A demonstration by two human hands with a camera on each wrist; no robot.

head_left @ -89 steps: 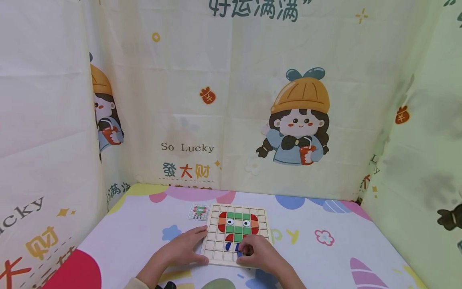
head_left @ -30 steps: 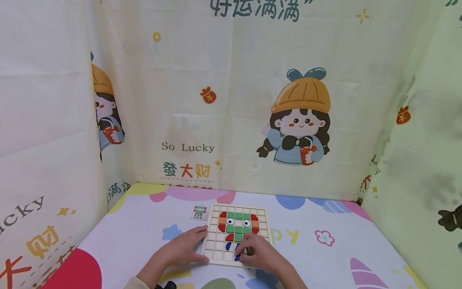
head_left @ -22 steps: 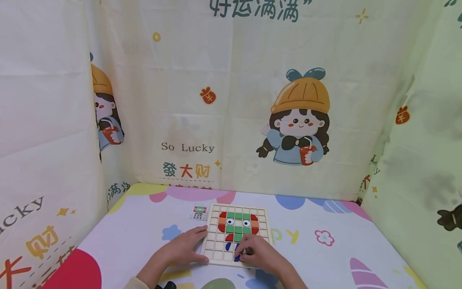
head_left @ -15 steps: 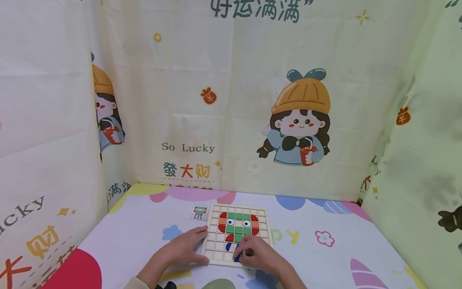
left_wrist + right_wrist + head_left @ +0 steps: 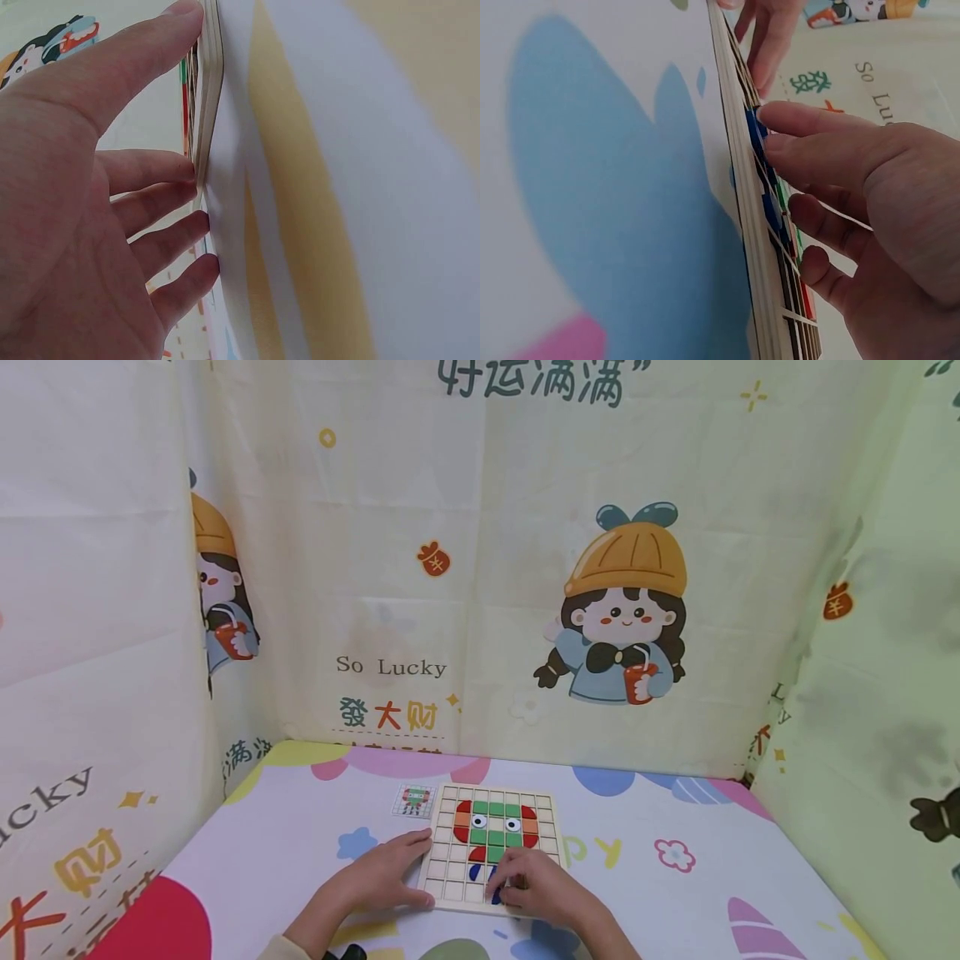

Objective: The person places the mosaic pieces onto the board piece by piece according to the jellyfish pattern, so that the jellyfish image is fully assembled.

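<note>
A wooden grid board [image 5: 453,889] lies on the table, its cells partly filled with red, orange, green and blue tiles and two round eye pieces forming a figure. My left hand [image 5: 378,874] rests at the board's left side, thumb and fingertips against the edge, fingers spread, as the left wrist view shows the board edge [image 5: 212,75]. My right hand [image 5: 543,885] is over the lower middle of the board. Its thumb and index finger pinch a dark blue tile [image 5: 754,127] at a bottom-row cell, the other fingers loosely curled. This hand hides several cells on the lower right.
A small pattern card [image 5: 412,799] with a similar figure lies beside the board's upper left corner. Patterned cloth [image 5: 637,852] covers the table, and printed curtains [image 5: 495,610] stand at the back and both sides.
The blue tile in my right fingers has turned and shifted slightly down into the bottom row. My left hand and the board have stayed in place.
</note>
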